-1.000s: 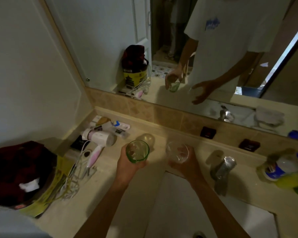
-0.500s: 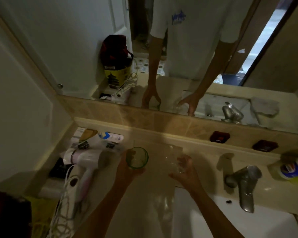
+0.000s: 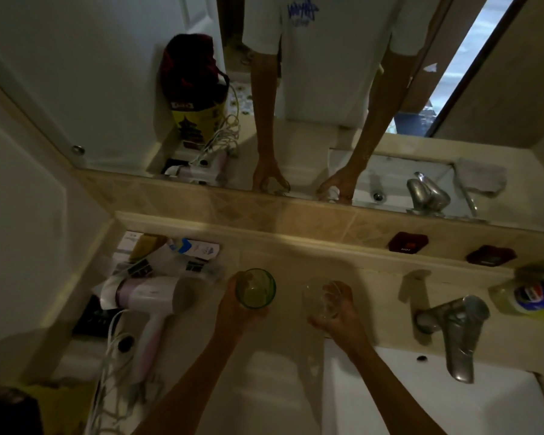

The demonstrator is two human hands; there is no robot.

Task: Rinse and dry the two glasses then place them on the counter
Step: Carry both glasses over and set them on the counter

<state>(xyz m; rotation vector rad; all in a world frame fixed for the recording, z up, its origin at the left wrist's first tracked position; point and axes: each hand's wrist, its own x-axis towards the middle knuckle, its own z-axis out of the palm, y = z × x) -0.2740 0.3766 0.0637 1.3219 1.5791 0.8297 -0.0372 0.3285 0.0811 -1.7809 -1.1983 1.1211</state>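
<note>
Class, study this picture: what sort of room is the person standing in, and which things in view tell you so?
Most likely a home bathroom. A white sink with a metal faucet sits below a wall mirror, and a hair dryer lies on the tiled counter.

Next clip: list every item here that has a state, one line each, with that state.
Green glass: upright, gripped by left hand, over the counter.
Clear glass: upright, gripped by right hand.
Tap: no water seen running.
Sink: looks empty.
Hair dryer: lying on its side, cord loose.
Bottle: lying on its side.
</note>
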